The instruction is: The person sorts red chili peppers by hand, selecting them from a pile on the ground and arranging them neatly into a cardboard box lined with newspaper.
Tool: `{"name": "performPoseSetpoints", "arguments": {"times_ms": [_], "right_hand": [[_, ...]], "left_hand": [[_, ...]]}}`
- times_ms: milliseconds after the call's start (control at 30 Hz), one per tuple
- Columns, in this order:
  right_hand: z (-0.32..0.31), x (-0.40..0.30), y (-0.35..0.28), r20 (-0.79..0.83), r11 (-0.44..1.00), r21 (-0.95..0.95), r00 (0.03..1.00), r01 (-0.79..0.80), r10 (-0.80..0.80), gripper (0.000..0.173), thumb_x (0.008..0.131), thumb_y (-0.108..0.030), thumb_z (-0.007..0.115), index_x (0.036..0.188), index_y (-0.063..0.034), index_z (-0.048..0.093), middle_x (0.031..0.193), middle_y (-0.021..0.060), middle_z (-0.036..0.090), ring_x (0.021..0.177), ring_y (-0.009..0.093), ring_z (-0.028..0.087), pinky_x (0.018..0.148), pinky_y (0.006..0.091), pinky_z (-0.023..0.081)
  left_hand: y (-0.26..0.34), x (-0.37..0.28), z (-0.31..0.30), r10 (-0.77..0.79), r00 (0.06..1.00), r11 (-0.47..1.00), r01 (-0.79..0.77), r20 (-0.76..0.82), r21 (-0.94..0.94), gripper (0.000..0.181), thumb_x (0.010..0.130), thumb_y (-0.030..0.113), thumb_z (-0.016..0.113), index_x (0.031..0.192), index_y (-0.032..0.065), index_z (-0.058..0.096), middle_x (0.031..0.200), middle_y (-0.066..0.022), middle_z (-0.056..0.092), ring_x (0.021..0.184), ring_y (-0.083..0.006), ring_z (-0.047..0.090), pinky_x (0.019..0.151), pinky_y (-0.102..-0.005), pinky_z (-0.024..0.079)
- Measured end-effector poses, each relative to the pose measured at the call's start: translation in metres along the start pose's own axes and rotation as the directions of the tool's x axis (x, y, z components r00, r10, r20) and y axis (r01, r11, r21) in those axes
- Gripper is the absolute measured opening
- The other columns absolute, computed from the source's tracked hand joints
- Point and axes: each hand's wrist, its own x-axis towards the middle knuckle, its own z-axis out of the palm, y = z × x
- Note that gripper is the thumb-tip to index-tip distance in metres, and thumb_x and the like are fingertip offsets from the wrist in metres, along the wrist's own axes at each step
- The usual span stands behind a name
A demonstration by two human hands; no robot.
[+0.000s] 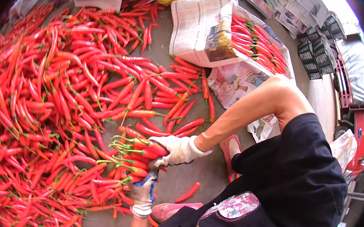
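Note:
A bunch of red chilli peppers (140, 158) is gathered between my two gloved hands, its green stems pointing left over the pile. From the right, my right hand (172, 150) in a white knit work glove closes around the upper side of the bunch. My left hand (144, 187), in a similar glove with a blue edge, grips the peppers from below. The bunch partly hides the fingers of both hands. Just beyond lies a large heap of loose red chillies (64, 88), spread over the grey floor (181, 172).
A newspaper-lined package (200, 33) holds rows of chillies at upper right. Black plastic crates (316, 54) and newspaper sheets (299, 3) stand farther right, near a red vehicle (362, 139). A single chilli (188, 192) lies between my pink shoes (171, 209).

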Motion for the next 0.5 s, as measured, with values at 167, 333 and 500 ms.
{"name": "performPoseSetpoints", "arguments": {"times_ms": [167,333,500], "right_hand": [[-0.063,-0.056,-0.027,-0.070,0.999,0.041,0.997,0.016,-0.013,0.059,0.084,-0.052,0.068,0.124,-0.0105,0.054,0.117,0.0174,0.060,0.106,0.028,0.059,0.092,0.0405,0.045],[-0.098,-0.077,0.017,-0.307,0.698,0.641,0.940,0.319,-0.147,0.044,0.088,-0.041,0.069,0.116,-0.0081,0.058,0.092,0.0000,0.061,0.080,0.009,0.053,0.071,0.0260,0.044],[-0.168,-0.089,0.091,-0.399,0.373,0.822,0.903,0.430,-0.160,0.061,0.090,-0.038,0.064,0.139,-0.0097,0.040,0.120,0.0052,0.060,0.081,0.019,0.062,0.076,0.0293,0.050]], "left_hand": [[0.108,0.039,0.035,-0.284,0.918,0.919,0.178,0.278,0.353,0.037,0.069,0.000,0.073,0.105,0.0002,0.061,0.084,-0.0038,0.069,0.076,-0.0179,0.066,0.071,-0.0322,0.053],[0.188,0.098,0.133,0.061,0.788,0.788,-0.414,0.612,0.455,0.053,0.063,0.012,0.076,0.113,0.0011,0.061,0.090,-0.0140,0.070,0.081,-0.0271,0.069,0.076,-0.0364,0.052],[0.258,0.181,0.282,-0.061,0.445,0.551,-0.732,0.894,0.401,0.049,0.060,0.016,0.079,0.105,0.0019,0.064,0.081,-0.0130,0.069,0.075,-0.0204,0.068,0.070,-0.0360,0.052]]}}
